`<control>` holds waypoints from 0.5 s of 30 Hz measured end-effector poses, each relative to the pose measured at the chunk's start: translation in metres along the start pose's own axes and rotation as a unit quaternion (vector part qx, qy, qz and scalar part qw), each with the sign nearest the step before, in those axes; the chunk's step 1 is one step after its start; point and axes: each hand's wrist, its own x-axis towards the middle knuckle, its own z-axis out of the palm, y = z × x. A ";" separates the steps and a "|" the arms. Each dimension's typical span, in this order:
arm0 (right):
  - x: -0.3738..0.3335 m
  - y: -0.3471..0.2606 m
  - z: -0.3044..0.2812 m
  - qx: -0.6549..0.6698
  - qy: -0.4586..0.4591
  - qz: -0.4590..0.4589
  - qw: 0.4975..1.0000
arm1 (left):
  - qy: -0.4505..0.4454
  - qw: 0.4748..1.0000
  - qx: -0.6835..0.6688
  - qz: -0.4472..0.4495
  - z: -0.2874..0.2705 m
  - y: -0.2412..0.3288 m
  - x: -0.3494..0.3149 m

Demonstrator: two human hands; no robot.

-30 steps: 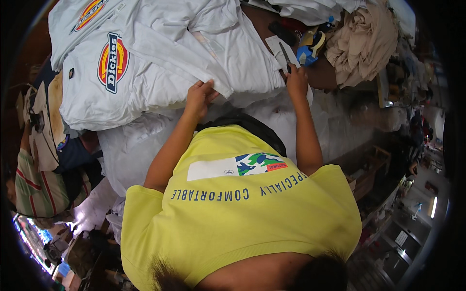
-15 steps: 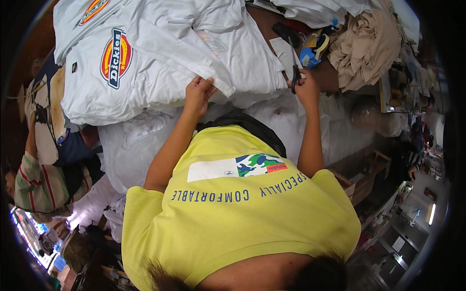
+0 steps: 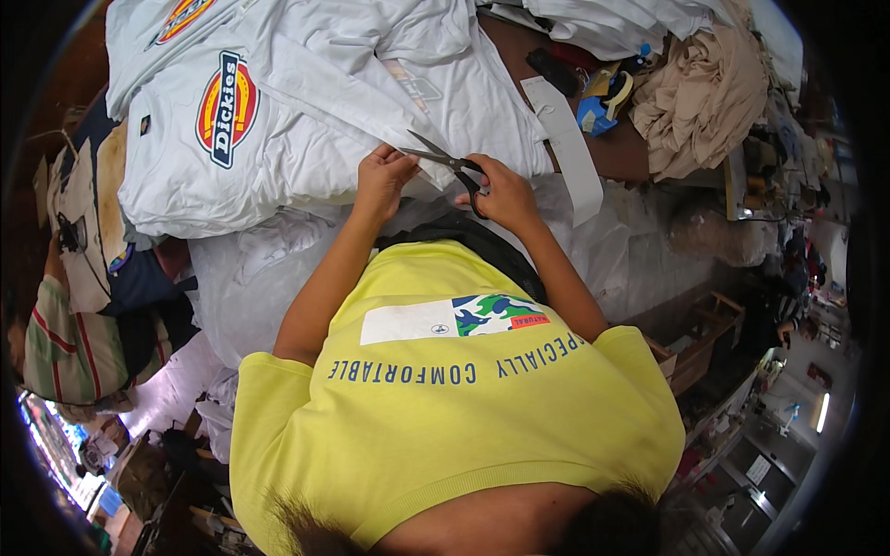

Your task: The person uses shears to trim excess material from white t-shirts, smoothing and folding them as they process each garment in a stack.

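Note:
My right hand [image 3: 505,196] grips a pair of black-handled scissors [image 3: 456,163], its fingers in the loops. The blades are spread and point left, toward my left hand [image 3: 382,179]. That hand pinches the hem of a white T-shirt sleeve [image 3: 345,130] at the front of the pile. The blade tips lie right by its fingertips; whether they touch the cloth I cannot tell. Beneath the sleeve spread more white T-shirts [image 3: 167,181], one with a red, yellow and blue printed badge [image 3: 225,111].
Right of the shirts a white paper strip [image 3: 567,148] hangs over the brown table edge [image 3: 623,159]. Behind it are a blue tape dispenser [image 3: 598,104] and a heap of beige cloth [image 3: 697,102]. A person in a striped shirt [image 3: 79,352] works at far left.
My right hand has swung left with the scissors, from beside the paper strip to my left hand, and the blades have opened. The left hand keeps its pinch on the sleeve.

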 end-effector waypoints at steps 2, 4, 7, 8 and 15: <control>0.003 -0.008 -0.003 -0.001 0.002 -0.011 1.000 | -0.004 1.000 -0.002 0.001 -0.001 0.000 0.000; 0.006 -0.008 0.001 0.002 0.013 -0.024 1.000 | -0.006 1.000 -0.003 0.001 -0.002 0.000 -0.001; 0.006 -0.009 0.003 0.000 0.005 -0.015 1.000 | -0.008 1.000 -0.002 -0.002 -0.001 0.003 -0.001; 0.006 -0.009 0.003 -0.002 -0.001 -0.007 1.000 | -0.009 1.000 -0.001 -0.005 0.000 0.005 -0.002; -0.003 0.016 0.018 0.029 0.012 0.000 0.999 | -0.002 0.999 -0.036 -0.009 0.003 0.012 -0.003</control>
